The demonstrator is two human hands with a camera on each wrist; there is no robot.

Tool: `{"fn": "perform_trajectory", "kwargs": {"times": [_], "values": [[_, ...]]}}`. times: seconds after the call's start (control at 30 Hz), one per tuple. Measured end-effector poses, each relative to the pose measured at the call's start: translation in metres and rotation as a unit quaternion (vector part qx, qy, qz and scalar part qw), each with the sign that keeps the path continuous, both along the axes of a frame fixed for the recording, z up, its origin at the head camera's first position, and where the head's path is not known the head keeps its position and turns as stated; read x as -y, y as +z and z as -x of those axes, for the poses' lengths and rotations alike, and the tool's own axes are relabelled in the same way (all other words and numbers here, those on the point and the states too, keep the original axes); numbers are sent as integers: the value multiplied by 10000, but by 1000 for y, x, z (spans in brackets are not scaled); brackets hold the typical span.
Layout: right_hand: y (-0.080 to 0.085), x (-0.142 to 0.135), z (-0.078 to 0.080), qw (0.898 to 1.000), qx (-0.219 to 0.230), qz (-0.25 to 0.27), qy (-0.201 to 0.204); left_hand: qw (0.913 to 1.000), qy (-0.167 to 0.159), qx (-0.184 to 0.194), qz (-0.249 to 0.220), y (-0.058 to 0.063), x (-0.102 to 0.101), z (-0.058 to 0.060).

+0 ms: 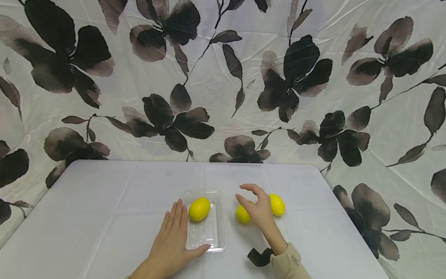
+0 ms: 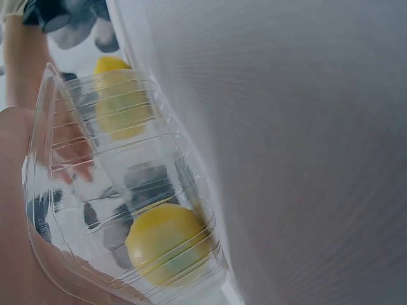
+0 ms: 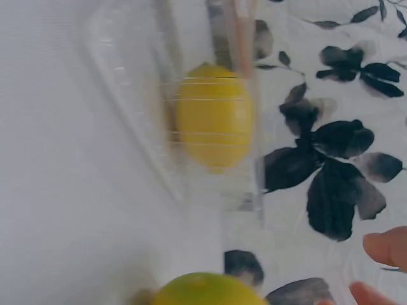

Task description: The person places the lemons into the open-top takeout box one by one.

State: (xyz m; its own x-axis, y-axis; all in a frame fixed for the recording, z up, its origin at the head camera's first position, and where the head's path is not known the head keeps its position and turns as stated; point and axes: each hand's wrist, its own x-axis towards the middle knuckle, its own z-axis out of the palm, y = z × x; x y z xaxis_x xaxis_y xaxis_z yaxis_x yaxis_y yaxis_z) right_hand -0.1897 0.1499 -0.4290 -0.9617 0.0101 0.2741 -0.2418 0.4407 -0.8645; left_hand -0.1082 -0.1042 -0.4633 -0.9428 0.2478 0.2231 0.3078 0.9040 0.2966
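A clear plastic container (image 1: 217, 232) lies on the table with one yellow lemon (image 1: 199, 209) in its far part. Along the container's left side rests my left hand (image 1: 170, 237), fingers straight and together, thumb spread across the near edge. To the right, my right hand (image 1: 261, 209) is over two more lemons, thumb and forefinger apart with nothing between them. One lemon (image 1: 242, 214) is partly behind the thumb; the other lemon (image 1: 277, 205) shows beyond the hand. In the right wrist view, a lemon with a greenish end (image 3: 206, 292) appears at the bottom, near blurred fingertips (image 3: 385, 249).
A white cloth covers the table (image 1: 104, 201). Behind it hangs a white curtain (image 1: 223, 97) with dark flowers, which also runs down the right side. A black angled object (image 1: 259, 257) sits beside the right sleeve (image 1: 289, 263).
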Motion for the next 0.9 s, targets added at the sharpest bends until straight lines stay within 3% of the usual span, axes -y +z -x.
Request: {"fn": "perform_trajectory", "kwargs": {"times": [0.2,0.37,0.57,0.7,0.9], "values": [[-17,-15,-7,9990,377,-117,-214,10000,-24,54,63,0,-2,-2],[-30,-23,-11,9965,821,-74,-133,10000,-28,65,65,1,-2,-3],[-47,-26,-13,9917,1212,-403,138,9999,-9,139,63,3,-3,-4],[-55,-28,-13,9902,1188,-689,249,9998,0,173,48,2,-4,-5],[-62,-29,-13,9930,937,-692,213,9999,-21,107,5,1,-4,-5]]}}
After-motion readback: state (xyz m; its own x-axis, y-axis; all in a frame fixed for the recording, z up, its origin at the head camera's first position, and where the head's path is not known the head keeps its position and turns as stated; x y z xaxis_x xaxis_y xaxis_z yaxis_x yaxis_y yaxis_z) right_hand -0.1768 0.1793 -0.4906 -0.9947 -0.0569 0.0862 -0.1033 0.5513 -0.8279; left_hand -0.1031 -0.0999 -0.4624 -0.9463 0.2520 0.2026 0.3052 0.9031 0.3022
